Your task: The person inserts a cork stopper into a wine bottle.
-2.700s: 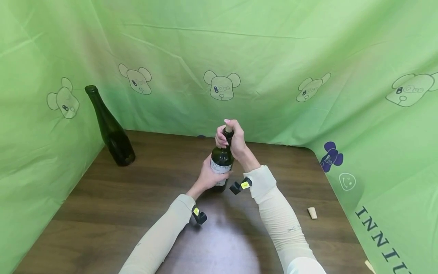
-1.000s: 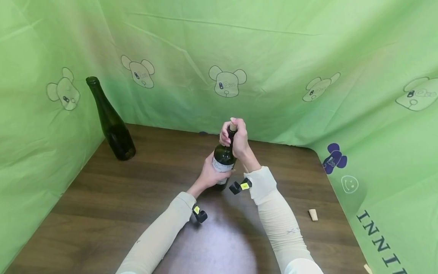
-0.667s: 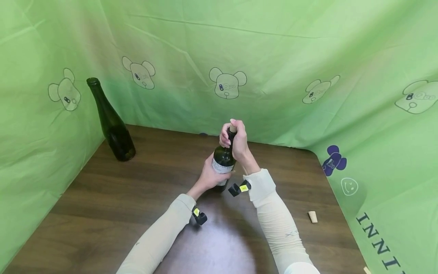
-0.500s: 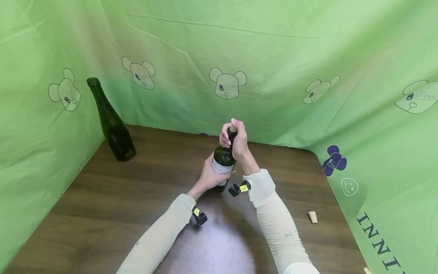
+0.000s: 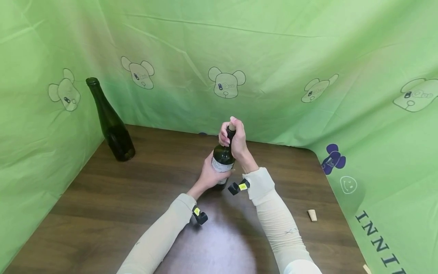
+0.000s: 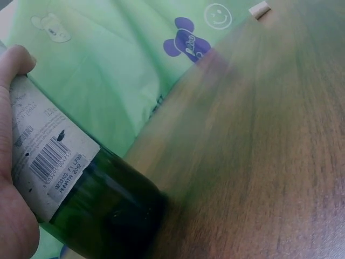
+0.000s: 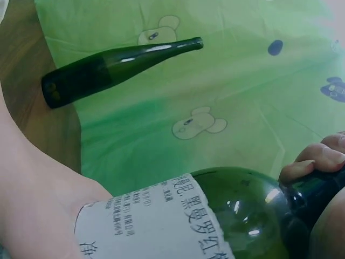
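Observation:
A dark green wine bottle (image 5: pixel 223 153) with a white label stands on the table between both hands. The left hand (image 5: pixel 211 176) grips its body round the label; the left wrist view shows the printed back label (image 6: pixel 51 156) and the bottle's base end. Higher up, the right hand (image 5: pixel 238 141) has its fingers curled round the neck. A pale cork (image 5: pixel 232 126) sits at the bottle's mouth, with the right thumb on its top. In the right wrist view the bottle's shoulder (image 7: pixel 237 199) shows, while the mouth and cork lie outside that view.
A second green bottle (image 5: pixel 114 129), without a label, stands at the back left near the green cloth (image 5: pixel 171 76). A loose cork (image 5: pixel 312 215) lies on the wooden table (image 5: pixel 137 198) at the right. Another pale piece (image 5: pixel 367 269) shows at the table's right edge.
The head view has shifted slightly. Both hands keep the same hold on the bottle, with the right thumb still on the cork.

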`<action>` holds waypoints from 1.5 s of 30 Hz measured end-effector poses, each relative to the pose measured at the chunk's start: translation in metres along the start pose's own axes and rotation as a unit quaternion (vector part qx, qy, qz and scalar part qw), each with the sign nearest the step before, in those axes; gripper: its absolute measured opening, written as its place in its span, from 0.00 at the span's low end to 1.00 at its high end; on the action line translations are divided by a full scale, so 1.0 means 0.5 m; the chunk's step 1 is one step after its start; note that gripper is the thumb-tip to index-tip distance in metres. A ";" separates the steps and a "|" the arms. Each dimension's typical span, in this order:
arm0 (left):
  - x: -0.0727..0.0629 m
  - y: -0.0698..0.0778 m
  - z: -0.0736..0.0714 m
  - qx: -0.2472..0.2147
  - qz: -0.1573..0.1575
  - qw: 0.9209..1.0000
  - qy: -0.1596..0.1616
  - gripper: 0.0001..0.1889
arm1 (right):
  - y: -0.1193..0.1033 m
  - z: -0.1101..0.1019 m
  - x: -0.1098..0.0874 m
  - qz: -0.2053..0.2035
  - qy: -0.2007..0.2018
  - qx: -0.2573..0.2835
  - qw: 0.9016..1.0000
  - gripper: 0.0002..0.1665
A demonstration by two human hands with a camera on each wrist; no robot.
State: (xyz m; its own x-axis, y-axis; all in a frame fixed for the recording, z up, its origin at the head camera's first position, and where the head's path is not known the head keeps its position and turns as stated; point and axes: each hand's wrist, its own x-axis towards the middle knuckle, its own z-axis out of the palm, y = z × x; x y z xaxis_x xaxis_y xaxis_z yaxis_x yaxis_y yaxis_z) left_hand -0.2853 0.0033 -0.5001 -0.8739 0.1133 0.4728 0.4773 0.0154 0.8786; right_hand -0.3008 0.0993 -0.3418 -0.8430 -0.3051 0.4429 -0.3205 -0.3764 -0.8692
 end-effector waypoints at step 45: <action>-0.012 0.142 -0.449 0.180 0.271 0.909 0.259 0.17 | -0.209 -0.273 -0.178 -0.130 0.170 -0.461 0.861 0.02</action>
State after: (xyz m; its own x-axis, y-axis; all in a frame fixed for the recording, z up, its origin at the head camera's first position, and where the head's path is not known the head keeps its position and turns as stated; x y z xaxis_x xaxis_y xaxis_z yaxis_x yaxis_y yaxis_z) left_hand -0.2667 -0.2196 -0.4253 -0.3833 -0.2801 0.8801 0.7685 0.4318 0.4721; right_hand -0.2513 0.2854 -0.3203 -0.7182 0.0183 0.6956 -0.5924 0.5084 -0.6249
